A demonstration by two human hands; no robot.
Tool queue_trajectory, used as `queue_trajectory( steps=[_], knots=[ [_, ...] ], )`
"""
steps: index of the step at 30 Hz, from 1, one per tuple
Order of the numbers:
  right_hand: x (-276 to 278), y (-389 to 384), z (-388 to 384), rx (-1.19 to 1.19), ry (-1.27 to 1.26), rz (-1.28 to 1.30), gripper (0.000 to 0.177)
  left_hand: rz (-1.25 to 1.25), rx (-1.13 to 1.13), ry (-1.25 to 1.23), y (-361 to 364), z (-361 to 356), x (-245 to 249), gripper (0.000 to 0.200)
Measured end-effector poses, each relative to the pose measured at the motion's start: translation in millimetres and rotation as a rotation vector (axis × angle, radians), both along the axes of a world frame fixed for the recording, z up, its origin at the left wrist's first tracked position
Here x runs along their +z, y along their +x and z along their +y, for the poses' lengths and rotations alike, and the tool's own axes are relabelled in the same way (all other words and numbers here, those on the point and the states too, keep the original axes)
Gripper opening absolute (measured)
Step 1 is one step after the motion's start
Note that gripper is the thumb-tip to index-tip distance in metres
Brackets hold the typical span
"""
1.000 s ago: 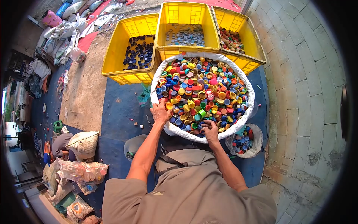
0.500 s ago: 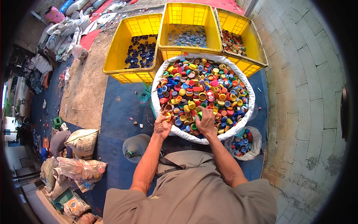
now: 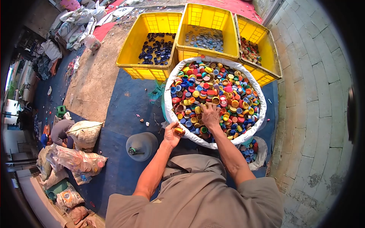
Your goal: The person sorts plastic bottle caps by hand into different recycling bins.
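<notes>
My left hand (image 3: 173,135) is closed around a yellow-orange bottle cap (image 3: 178,130), just outside the near left rim of a large round sack (image 3: 262,98). The sack has a rolled white rim and is full of loose bottle caps (image 3: 228,89) in many colours. Over the front middle of the pile, my right hand (image 3: 211,117) reaches down with its fingers apart, the tips touching the caps. No cap can be made out in its grip.
Behind the sack stand three yellow crates: one with dark blue caps (image 3: 127,57), one with pale caps (image 3: 207,51), one with mixed caps (image 3: 273,53). A clear jug (image 3: 142,146) and a bag of blue caps (image 3: 260,152) flank me. A person (image 3: 62,131) bends among sacks at left.
My left hand has moved down and out past the sack's rim with its cap. My right hand has shifted farther into the pile. The whole view has swung slightly.
</notes>
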State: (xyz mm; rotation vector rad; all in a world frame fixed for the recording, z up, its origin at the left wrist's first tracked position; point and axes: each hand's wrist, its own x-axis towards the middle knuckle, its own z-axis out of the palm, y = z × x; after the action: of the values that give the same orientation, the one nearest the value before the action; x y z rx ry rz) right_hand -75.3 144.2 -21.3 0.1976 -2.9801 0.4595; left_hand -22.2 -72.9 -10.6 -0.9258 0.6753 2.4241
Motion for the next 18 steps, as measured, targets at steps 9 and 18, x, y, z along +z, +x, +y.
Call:
queue_trajectory(
  steps=[9, 18],
  knots=[
    [35, 13, 12, -0.261, -0.625, 0.055, 0.040, 0.346, -0.380, -0.830, -12, 26, -8, 0.029],
    [42, 92, 66, -0.653, -2.428, -0.252, 0.031, 1.166, -0.639, -1.513, -65, 58, -7, 0.053]
  ],
)
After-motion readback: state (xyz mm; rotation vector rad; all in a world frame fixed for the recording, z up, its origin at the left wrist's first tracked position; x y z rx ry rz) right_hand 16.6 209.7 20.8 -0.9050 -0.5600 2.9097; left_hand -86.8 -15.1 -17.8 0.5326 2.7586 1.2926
